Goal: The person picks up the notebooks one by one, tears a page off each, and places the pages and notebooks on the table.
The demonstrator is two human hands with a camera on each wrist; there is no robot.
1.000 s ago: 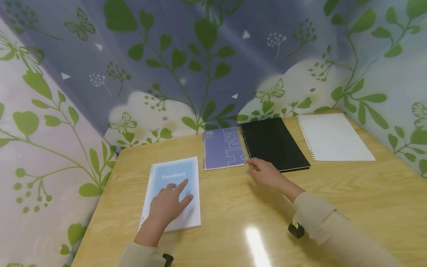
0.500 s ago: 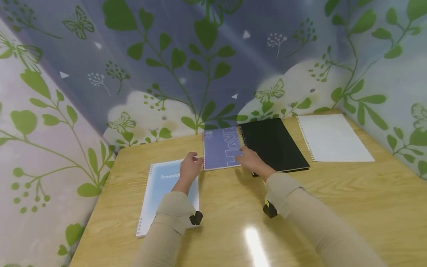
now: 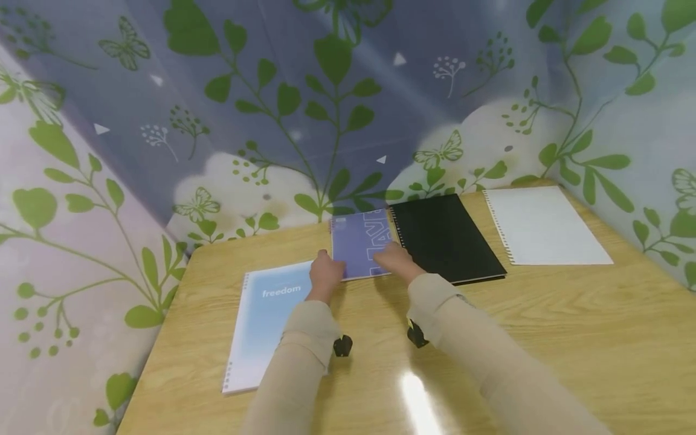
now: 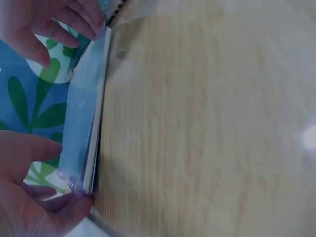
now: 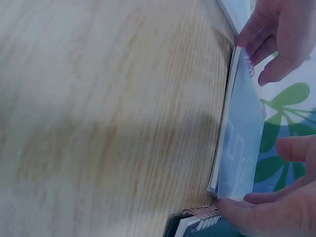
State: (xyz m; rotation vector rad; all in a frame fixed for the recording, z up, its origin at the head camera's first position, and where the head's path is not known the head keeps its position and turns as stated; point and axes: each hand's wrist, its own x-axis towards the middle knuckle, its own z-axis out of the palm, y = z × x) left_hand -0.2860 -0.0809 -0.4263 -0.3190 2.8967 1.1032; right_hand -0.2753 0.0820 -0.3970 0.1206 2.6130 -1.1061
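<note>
A purple spiral notebook (image 3: 350,238) with large outlined letters lies flat near the back of the wooden table, between both hands. At its left, spiral-bound edge is my left hand (image 3: 326,275), thumb over the cover side and fingertips at the near corner. My right hand (image 3: 396,261) reaches the opposite edge, its thumb above the cover. In the left wrist view, the left hand's fingertips (image 4: 81,205) touch the notebook's corner while the thumb stays apart from the cover. The right wrist view has the right hand (image 5: 276,205) with fingertips right at the other corner.
Left of the hands lies a blue-white "freedom" notebook (image 3: 258,329), partly covered by the left sleeve. A black spiral notebook (image 3: 448,235) sits close on the right, and a white spiral pad (image 3: 546,223) farther right. A patterned wall (image 3: 272,121) rises behind the table.
My left hand has moved from over the "freedom" notebook to the purple notebook's left edge. The right hand has shifted left onto that notebook's right edge, away from the black notebook.
</note>
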